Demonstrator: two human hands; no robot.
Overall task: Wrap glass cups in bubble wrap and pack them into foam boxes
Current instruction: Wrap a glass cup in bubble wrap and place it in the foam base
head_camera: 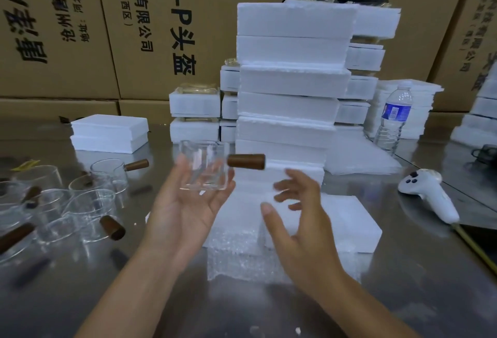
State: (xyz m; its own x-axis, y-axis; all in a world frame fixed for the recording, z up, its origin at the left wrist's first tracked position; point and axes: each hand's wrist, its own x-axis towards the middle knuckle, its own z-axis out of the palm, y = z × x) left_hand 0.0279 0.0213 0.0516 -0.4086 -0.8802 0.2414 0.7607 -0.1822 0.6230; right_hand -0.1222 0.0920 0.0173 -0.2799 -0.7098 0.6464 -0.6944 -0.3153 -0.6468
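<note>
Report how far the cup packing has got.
Likely done: a tall stack of closed foam boxes, contents hidden. In hand: the left hand holds one bare glass cup; the right hand is empty beside it, and bubble wrap lies flat on the table. Left: wrap and box this cup, then the unwrapped cups at the left.

Brightness: even indoor light, moderately bright; foam box stack nearly washed out.
Glare: diffuse sheen on the steel worktop, palest along its far left edge.
Shadows: soft, darkest at the worktop's near edge.
Motion blur: right hand fingers smeared; glass cup soft.
Distortion: wide-angle; cardboard cartons lean outward.
Focus: loose glass cups at the left edge blurred.
</note>
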